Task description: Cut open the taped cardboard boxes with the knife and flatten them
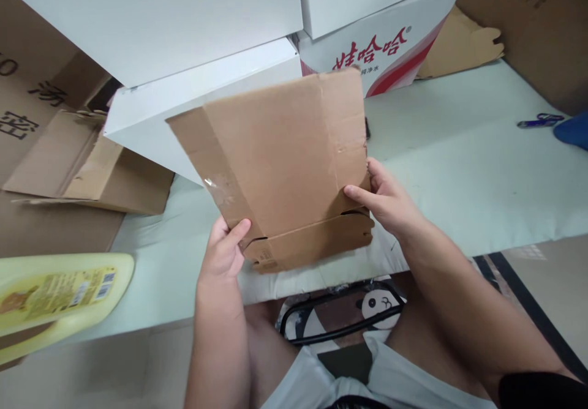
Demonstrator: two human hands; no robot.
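Observation:
A flattened piece of brown cardboard with crease lines and slotted flaps is held up before me, tilted over the table's near edge. My left hand grips its lower left side, thumb on the front face and fingers behind. On the opposite side my right hand pinches the edge near a crease, its thumb also on the front. A strip of clear tape glints on the left flap. The lower flap, with small printing at its left end, folds toward me. The fingertips behind the sheet are hidden.
White boxes and a red-lettered white carton stand behind the cardboard. An open brown box sits left, above a yellow bottle. Purple-handled scissors and a blue object lie right on the pale green tabletop.

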